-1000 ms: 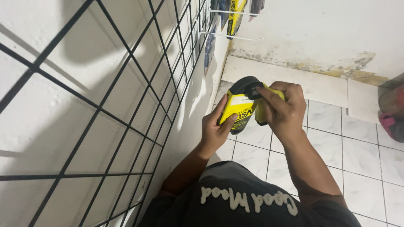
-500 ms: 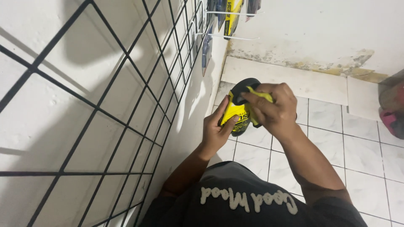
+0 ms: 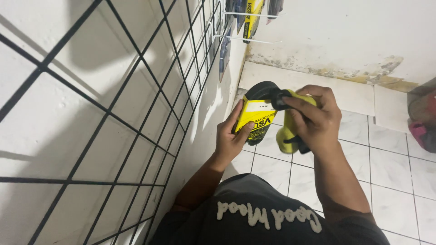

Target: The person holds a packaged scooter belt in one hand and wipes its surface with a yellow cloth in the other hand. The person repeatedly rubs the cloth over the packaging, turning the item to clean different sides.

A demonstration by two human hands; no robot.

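Standing close to the wire grid on the wall, the person keeps a yellow pack at chest height, over the tiled floor, where both hands can work it. Left hand cups the card from below, thumb across its face. Right hand is closed around the yellow-and-black piece beside it.

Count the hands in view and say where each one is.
2. The left hand grips the yellow package from the grid-wall side; the right hand holds the yellow-green item beside it. No other hands show.
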